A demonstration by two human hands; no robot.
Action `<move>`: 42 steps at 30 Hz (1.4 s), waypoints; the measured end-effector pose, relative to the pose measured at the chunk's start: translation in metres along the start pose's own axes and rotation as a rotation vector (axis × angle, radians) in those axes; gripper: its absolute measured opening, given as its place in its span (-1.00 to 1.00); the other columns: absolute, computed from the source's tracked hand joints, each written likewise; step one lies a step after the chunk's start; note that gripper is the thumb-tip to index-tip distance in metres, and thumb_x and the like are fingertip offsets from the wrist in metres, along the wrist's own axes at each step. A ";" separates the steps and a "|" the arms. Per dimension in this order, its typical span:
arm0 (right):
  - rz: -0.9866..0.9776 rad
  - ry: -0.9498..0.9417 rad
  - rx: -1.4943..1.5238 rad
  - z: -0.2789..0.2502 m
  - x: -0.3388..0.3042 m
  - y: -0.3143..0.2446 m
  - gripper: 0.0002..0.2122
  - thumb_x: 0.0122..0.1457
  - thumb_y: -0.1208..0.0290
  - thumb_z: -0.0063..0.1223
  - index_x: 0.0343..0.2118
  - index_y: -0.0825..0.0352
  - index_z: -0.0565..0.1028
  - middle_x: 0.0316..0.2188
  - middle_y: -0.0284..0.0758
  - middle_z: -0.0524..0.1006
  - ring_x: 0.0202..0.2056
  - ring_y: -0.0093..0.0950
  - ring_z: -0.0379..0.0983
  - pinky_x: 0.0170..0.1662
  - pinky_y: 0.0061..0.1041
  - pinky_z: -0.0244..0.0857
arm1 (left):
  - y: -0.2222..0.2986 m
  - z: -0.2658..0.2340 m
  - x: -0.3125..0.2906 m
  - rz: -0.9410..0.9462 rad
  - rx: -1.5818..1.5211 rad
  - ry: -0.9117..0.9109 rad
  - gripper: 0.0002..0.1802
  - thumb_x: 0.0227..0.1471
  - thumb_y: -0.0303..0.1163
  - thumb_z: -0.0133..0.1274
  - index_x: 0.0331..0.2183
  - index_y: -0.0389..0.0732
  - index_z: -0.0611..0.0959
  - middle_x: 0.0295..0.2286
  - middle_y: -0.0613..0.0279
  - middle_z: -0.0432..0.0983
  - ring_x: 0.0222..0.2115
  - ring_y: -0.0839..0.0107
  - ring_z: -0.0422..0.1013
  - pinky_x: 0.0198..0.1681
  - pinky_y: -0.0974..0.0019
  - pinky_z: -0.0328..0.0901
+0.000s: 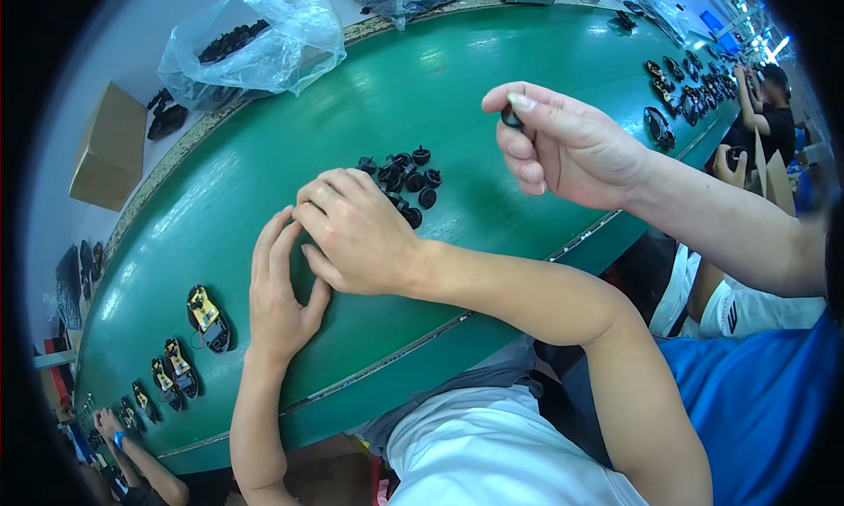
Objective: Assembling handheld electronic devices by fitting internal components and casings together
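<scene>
My left hand is over the green belt with its fingers stretched forward and thumb apart; nothing shows in it. Palm down, my right hand reaches across, its bent fingertips meeting the left fingertips and its thumb spread from them. No part is visible in it, though its palm is hidden. Just beyond the right hand lies a loose pile of small black wheel-like parts, partly covered by that hand. To the right, a co-worker's hand pinches a small black rounded part above the belt.
Black housings with yellow inner parts stand along the belt at left; more black assemblies lie far right. A clear plastic bag of black parts and a cardboard box line the far side. Other workers' hands show at both ends.
</scene>
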State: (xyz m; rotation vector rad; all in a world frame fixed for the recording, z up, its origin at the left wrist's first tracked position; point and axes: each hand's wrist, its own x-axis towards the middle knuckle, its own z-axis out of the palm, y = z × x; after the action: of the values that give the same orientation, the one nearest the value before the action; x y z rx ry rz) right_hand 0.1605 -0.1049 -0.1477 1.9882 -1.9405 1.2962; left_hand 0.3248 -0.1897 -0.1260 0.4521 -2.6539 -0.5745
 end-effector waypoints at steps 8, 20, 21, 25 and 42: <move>-0.001 -0.002 0.000 -0.001 0.002 0.001 -0.67 -0.05 0.39 0.21 -0.21 0.46 0.52 -0.16 -0.13 0.50 -0.03 -0.16 0.39 0.09 -0.16 0.26 | 0.003 -0.001 0.002 -0.011 -0.007 -0.006 -0.26 -0.14 -0.57 0.23 0.14 -0.29 0.41 0.16 -0.13 0.32 0.18 -0.09 0.28 0.22 0.01 0.23; -0.007 -0.003 0.004 -0.003 0.003 0.002 -0.68 -0.05 0.39 0.21 -0.23 0.46 0.53 -0.18 -0.13 0.50 -0.04 -0.15 0.39 0.09 -0.17 0.25 | 0.003 -0.003 0.003 -0.021 -0.009 -0.010 -0.25 -0.15 -0.57 0.23 0.15 -0.28 0.41 0.15 -0.13 0.32 0.18 -0.09 0.28 0.21 0.01 0.23; -0.005 -0.001 0.002 -0.003 0.003 0.003 -0.68 -0.05 0.39 0.20 -0.24 0.46 0.53 -0.18 -0.13 0.50 -0.04 -0.15 0.39 0.09 -0.17 0.25 | 0.003 -0.002 0.003 -0.016 -0.008 -0.011 -0.25 -0.15 -0.57 0.23 0.15 -0.29 0.41 0.15 -0.13 0.33 0.18 -0.09 0.28 0.21 0.01 0.24; -0.002 -0.002 0.007 -0.004 0.003 0.000 -0.69 -0.05 0.39 0.20 -0.25 0.46 0.53 -0.18 -0.12 0.51 -0.04 -0.15 0.39 0.09 -0.17 0.25 | 0.004 -0.003 0.002 -0.011 -0.001 -0.012 -0.25 -0.15 -0.57 0.23 0.14 -0.29 0.41 0.14 -0.13 0.33 0.17 -0.09 0.29 0.21 0.01 0.24; -0.006 0.014 0.006 -0.006 0.005 0.002 -0.71 -0.04 0.38 0.20 -0.28 0.46 0.53 -0.21 -0.12 0.51 -0.06 -0.15 0.39 0.09 -0.18 0.25 | 0.008 -0.006 0.007 -0.030 -0.002 -0.032 -0.27 -0.14 -0.57 0.22 0.13 -0.31 0.41 0.14 -0.13 0.33 0.18 -0.08 0.29 0.22 0.01 0.22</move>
State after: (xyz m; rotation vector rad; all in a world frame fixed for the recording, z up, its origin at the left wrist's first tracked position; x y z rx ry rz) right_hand 0.1551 -0.1058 -0.1419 1.9809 -1.9247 1.3124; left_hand 0.3196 -0.1875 -0.1153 0.4866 -2.6810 -0.5984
